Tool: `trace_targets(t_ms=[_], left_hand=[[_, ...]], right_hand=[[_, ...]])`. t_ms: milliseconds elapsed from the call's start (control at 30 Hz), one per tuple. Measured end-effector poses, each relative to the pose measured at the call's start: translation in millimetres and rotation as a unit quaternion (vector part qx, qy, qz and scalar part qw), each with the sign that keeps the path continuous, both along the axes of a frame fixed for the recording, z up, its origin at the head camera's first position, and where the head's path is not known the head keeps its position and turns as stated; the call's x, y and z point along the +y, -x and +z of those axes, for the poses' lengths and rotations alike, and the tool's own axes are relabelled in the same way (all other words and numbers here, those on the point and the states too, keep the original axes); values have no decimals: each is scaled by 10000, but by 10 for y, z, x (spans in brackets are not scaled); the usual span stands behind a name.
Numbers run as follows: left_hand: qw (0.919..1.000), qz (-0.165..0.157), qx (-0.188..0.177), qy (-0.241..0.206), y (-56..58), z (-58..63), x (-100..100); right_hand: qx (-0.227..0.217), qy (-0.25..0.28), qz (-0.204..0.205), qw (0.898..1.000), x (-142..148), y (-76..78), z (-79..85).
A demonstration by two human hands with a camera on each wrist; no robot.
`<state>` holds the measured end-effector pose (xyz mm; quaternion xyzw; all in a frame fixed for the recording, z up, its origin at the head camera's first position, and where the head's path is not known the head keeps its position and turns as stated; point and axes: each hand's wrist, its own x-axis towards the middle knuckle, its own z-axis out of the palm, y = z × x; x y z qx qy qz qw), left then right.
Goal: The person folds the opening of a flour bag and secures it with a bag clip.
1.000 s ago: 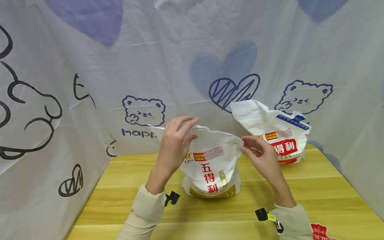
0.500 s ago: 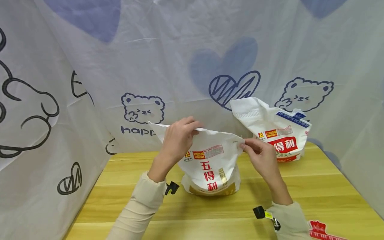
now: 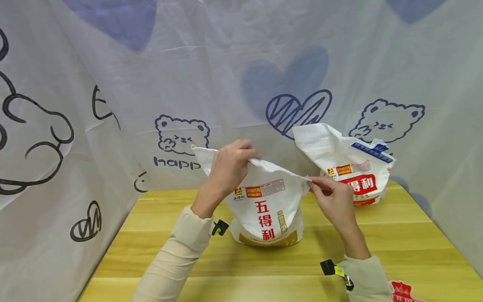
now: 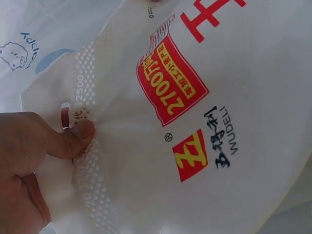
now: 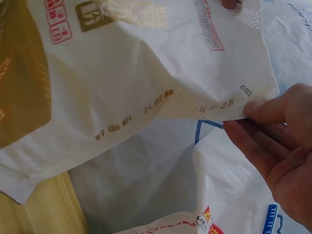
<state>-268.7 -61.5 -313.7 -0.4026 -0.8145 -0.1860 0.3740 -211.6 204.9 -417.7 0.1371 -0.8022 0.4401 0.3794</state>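
A white flour bag with red lettering and a gold base band stands upright on the table. My left hand grips its top edge left of the middle. In the left wrist view the thumb lies over the dotted strip near the mouth, with the other fingers mostly hidden behind the bag. My right hand pinches the top right corner between thumb and fingertips, as the right wrist view also shows. Between the two hands the top edge is drawn straight, sloping down to the right.
Behind on the right stands a second white flour bag, its top folded over and held by a blue clip. A red clip lies at the table's front right. A printed white curtain hangs behind the wooden table.
My left hand has gone from loosely raised fingers to gripping the bag's top edge. My right fingers have closed on the corner, and the edge has been pulled straighter and narrower.
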Motion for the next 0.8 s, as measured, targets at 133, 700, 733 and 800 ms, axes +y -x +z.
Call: trace_targets(t_ms=[133, 700, 733, 800], left_hand=[[9999, -95, -87, 84, 11, 23, 18], [9817, -719, -1704, 459, -133, 72, -237], [9826, -659, -1685, 422, -143, 70, -230], [9843, -495, -1643, 404, -161, 59, -225]], right_hand=[[182, -196, 106, 9996, 22, -1, -26], [-651, 232, 808, 9943, -13, 0, -29], [-663, 256, 780, 9944, -29, 12, -41], [-704, 272, 745, 9944, -62, 33, -62]])
